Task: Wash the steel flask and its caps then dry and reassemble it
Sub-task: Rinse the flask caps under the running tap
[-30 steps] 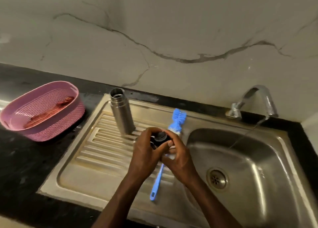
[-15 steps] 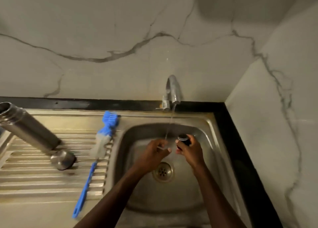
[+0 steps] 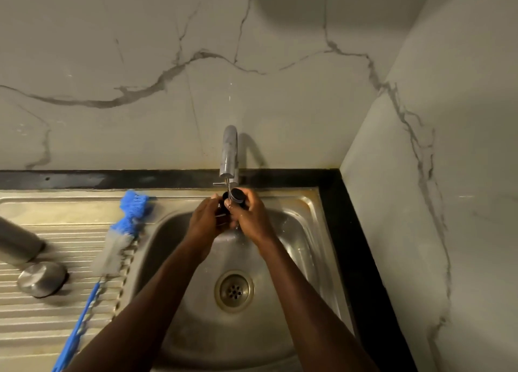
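Observation:
Both my hands meet under the tap [image 3: 229,153] over the sink basin [image 3: 294,231]. My right hand [image 3: 252,217] grips a small black inner cap [image 3: 238,195], and a thin stream of water runs onto it. My left hand [image 3: 206,220] curls around the cap's left side, its fingers touching it. The open steel flask [image 3: 16,242] stands on the ribbed drainboard [image 3: 56,310] at the left edge, partly out of frame. Its steel outer cap [image 3: 42,279] lies on the drainboard just in front of the flask.
A blue bottle brush [image 3: 112,248] with grey and blue bristles lies diagonally on the drainboard beside the basin. The drain [image 3: 234,290] sits in the basin's middle. A marble wall rises behind and to the right, with a black counter strip [image 3: 364,259] along the sink's right side.
The view shifted from the drainboard to the basin. Both hands carried the black cap right, then up under the tap's stream, and have closed together on it.

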